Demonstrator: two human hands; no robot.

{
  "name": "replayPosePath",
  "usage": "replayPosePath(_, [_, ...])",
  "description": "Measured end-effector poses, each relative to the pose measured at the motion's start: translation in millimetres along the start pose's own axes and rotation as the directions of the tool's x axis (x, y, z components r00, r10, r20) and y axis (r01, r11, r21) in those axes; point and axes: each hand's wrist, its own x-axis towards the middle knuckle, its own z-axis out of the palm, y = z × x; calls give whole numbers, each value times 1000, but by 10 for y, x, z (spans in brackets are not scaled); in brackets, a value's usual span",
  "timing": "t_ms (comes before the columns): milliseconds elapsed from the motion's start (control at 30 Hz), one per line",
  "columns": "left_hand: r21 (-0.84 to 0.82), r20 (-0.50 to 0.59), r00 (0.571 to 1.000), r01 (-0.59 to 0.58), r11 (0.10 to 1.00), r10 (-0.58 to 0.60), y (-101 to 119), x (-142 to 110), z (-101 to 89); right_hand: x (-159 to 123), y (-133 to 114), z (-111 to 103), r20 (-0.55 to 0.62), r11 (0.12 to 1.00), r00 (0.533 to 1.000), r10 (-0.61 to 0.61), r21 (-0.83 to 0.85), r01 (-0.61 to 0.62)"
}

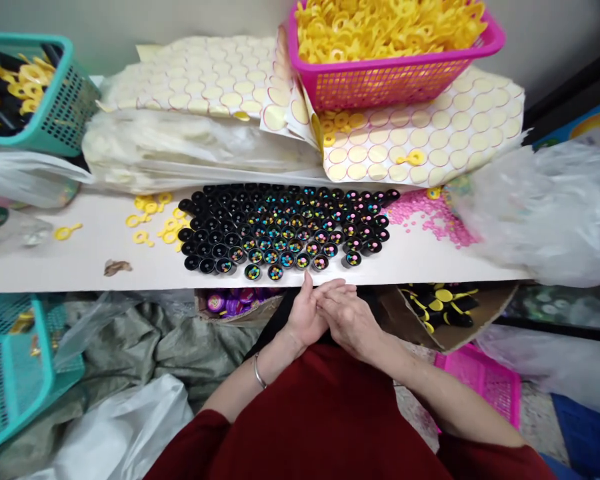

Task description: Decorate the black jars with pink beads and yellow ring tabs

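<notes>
Table (80,257) spans the view, stacked at the back with sticker sheets (430,143) and a pink basket (390,80) of yellow rings. A teal basket (55,113) sits far left.

Block of black tubes (285,223) stands upright mid-table. Most on the right show coloured beads inside; the ones on the left look dark, probably unfilled.

Loose yellow rings (153,220) lie left of the block, pink beads (430,213) right of it.

Both hands are below the table edge, pressed together. Left hand (307,313) and right hand (347,320) have their fingers loosely curled against each other; can't tell if anything small is pinched between them.

My read: a pause between fills. Next move calls for a forward reach, since the nearest tubes stand just beyond the fingertips, not touching.
</notes>
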Motion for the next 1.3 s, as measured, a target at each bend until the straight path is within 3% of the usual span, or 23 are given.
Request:
replayPosePath(167, [-2, -11, 1000, 11, 1000, -11, -7, -6, 4, 69, -21, -59, 139, 998, 989, 43, 49, -50])
replayPosePath(267, [-9, 10, 1000, 25, 1000, -25, 5, -5, -18, 128, 12, -169, 162, 973, 986, 33, 219, -69])
replayPosePath(333, [-27, 48, 999, 16, 1000, -15, 18, -2, -41, 225, 110, -305, 135, 912, 989, 57, 396, -107])
replayPosePath(433, [-25, 140, 990, 28, 999, -24, 30, 7, -93, 519, 415, -545, -49, 843, 975, 218, 513, -162])
replayPosePath(500, [0, 188, 981, 48, 999, -47, 26, 17, -139, 781, 687, -664, -233, 889, 917, 325, 406, -212])
replayPosePath(567, [19, 206, 977, 58, 998, -61, 13, 29, -188, 1032, 947, -722, -308, 933, 893, 329, 251, -257])
replayPosePath(700, [37, 201, 976, 75, 997, -81, -10, 53, -268, 1328, 1225, -718, -244, 949, 917, 316, 55, -312])
replayPosePath(800, [44, 202, 976, 77, 996, -84, -8, 60, -291, 1389, 1229, -702, -173, 944, 931, 321, -15, -329])
replayPosePath(1000, [50, 207, 974, 77, 996, -86, 9, 71, -311, 1439, 1163, -706, -100, 897, 906, 411, -135, -422])
replayPosePath(1300, [50, 201, 976, 70, 996, -79, 21, 87, -342, 1511, 1078, -766, -10, 887, 912, 410, -229, -401])
